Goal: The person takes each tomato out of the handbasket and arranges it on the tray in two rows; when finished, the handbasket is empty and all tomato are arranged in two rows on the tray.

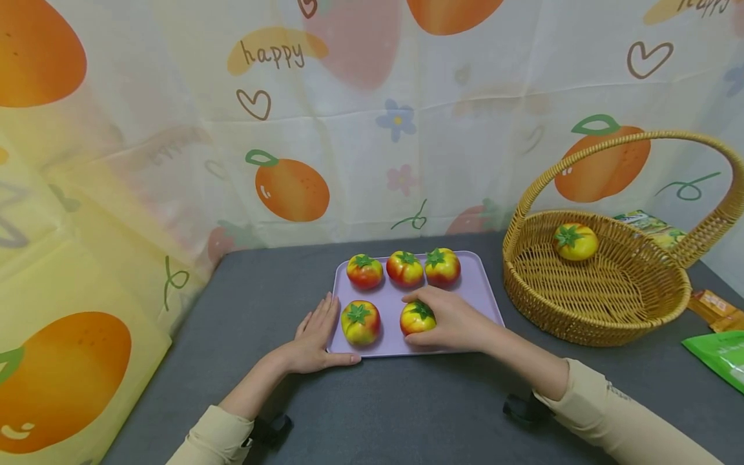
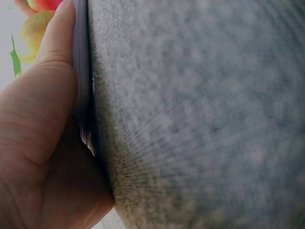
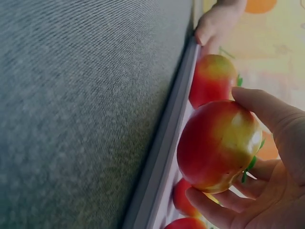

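Held tomato: a red-and-yellow toy tomato with a green plastic stem [image 1: 416, 318] sits in the front row of the tray, inside the curled fingers of the right hand [image 1: 456, 321]; thumb on one side, fingertips [image 3: 209, 204] on the other.
Right hand: fingers bent round the tomato, pinching it; whether it has left the tray surface cannot be told.
Left hand: the left hand [image 1: 316, 336] lies flat, fingers straight and together, pressed against the tray's near left corner.
Tray: a pale lilac rectangular plastic tray [image 1: 476, 284], under both hands, on the grey cloth table [image 1: 407, 407].
Other tomatoes: one like it [image 1: 360, 322] just left of the fingers; three more [image 1: 404, 268] in a row beyond the fingertips.
Basket: a round woven wicker basket with an arched handle [image 1: 599, 310], well apart to the right of the right hand, holds one yellower tomato [image 1: 575, 241].
Progress: judging by the layout, one tomato is in the basket and five are on the tray, so most of the moving seems left.
Views: the head view alone shows the basket and the count; the right wrist view shows the grip closely; the left wrist view shows the palm against the tray's edge [image 2: 82, 86].
Background: a fruit-print curtain [image 1: 290, 129]; snack packets [image 1: 717, 336] by the basket.
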The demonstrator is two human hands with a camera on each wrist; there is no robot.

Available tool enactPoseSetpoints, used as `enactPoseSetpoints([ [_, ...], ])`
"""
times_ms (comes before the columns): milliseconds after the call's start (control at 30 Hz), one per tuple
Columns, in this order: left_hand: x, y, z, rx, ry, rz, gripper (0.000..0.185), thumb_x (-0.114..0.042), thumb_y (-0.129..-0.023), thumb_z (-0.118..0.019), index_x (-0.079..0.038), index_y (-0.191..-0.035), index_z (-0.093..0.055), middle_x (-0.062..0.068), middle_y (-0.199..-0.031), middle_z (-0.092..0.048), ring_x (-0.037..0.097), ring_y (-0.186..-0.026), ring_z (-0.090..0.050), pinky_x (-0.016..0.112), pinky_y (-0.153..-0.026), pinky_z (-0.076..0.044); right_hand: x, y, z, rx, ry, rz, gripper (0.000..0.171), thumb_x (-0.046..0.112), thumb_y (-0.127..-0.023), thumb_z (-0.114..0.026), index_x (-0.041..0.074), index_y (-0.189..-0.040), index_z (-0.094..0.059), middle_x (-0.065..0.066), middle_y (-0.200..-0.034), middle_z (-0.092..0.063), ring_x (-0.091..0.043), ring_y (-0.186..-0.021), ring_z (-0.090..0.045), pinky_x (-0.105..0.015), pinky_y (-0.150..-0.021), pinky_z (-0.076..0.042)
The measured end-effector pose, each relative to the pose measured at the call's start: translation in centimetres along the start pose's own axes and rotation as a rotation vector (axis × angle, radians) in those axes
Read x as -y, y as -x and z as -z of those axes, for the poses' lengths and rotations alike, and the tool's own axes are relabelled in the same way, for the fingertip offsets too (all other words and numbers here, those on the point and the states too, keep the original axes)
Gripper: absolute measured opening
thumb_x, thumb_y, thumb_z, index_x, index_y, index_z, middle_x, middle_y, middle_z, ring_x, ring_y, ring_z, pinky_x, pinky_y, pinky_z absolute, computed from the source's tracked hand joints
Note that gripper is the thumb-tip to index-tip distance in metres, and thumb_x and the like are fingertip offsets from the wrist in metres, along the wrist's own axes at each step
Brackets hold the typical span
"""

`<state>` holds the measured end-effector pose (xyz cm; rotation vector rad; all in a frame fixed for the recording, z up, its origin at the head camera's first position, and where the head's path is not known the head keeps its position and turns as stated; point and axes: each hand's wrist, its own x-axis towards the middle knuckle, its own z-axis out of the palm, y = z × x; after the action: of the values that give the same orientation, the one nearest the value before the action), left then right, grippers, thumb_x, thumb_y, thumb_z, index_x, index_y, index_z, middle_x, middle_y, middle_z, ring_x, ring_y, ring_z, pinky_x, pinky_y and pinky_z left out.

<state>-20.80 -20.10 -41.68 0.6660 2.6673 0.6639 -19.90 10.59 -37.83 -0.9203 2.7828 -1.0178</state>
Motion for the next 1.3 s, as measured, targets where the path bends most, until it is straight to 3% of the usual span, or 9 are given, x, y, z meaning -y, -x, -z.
enactPoseSetpoints([
  [533, 0.1, 0.0, 0.0, 0.001, 0.003, -0.002, 0.119, -0.061, -0.082, -0.068, -0.001, -0.155, 0.004, 0.019, -0.161, 0.013, 0.033, -0.148, 0.007, 0.059, -0.112, 0.003, 0.4, -1.2, -1.1, 0.008, 0.079, 0.048, 0.06, 0.033, -0.077, -0.081, 0.006, -0.127, -0.06, -0.007, -0.123, -0.061, -0.022, -0.112, -0.055, -0.044, -0.099, -0.042],
  [1300, 0.0, 0.0, 0.0, 0.009, -0.002, 0.012, 0.119, -0.062, -0.082, -0.068, -0.003, -0.155, 0.005, 0.016, -0.16, 0.015, 0.031, -0.148, 0.009, 0.058, -0.112, 0.003, 0.6, -1.1, -1.4, 0.018, 0.049, 0.053, 0.063, 0.037, -0.077, -0.081, 0.006, -0.127, -0.058, -0.006, -0.124, -0.057, -0.022, -0.11, -0.053, -0.042, -0.096, -0.043],
])
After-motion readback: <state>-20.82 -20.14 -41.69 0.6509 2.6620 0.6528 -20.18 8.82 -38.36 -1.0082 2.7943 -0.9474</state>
